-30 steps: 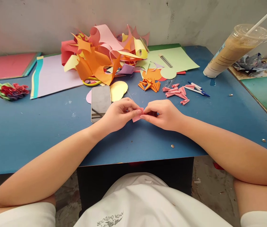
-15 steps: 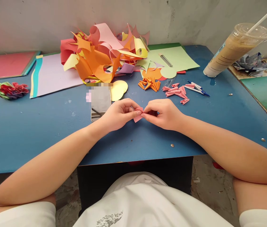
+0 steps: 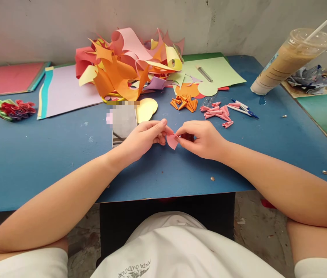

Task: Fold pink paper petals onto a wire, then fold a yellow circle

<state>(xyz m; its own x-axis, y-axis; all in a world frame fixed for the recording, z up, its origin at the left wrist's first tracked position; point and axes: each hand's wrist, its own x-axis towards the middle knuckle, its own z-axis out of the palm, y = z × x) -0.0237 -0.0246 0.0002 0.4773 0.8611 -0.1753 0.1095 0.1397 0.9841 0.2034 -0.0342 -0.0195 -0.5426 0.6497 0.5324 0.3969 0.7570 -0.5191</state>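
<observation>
Fingers [image 3: 184, 136] of the right hand [image 3: 202, 139] are pinched narrow on a small pink paper piece [image 3: 172, 141], which hangs curved just above the blue tabletop [image 3: 50, 154], near its front edge. The left hand [image 3: 144, 137] meets it from the other side, thumb and forefinger closed on its upper corner and the other fingers curled in.

Just beyond the left hand lies a phone [image 3: 123, 123], flat on the tabletop, with yellow paper discs [image 3: 147, 109] beside it. Beyond the right hand sit rolled pink cones [image 3: 217, 112], then orange cones [image 3: 185, 104] and two pens [image 3: 243, 109]. Farther back rises a heap of curled paper offcuts [image 3: 125, 65].

At the far right a clear plastic cup [image 3: 285, 61] with a domed lid and white straw holds a pale brown drink, nearly full. A paper flower [image 3: 14, 110] lies far left.
</observation>
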